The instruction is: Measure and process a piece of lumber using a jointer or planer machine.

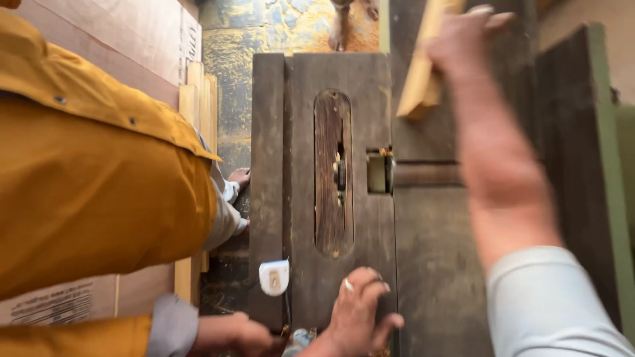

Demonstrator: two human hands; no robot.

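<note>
Head view: with the right hand [463,46] gripping a wood strip [423,73], the left hand [357,314], fingers splayed, could slip into the saw slot [333,173].

Bench top [430,264] open in the middle; blade slot [333,173] & co-worker's hand [360,311] block near edge, wood strip [423,73] far right.
</note>
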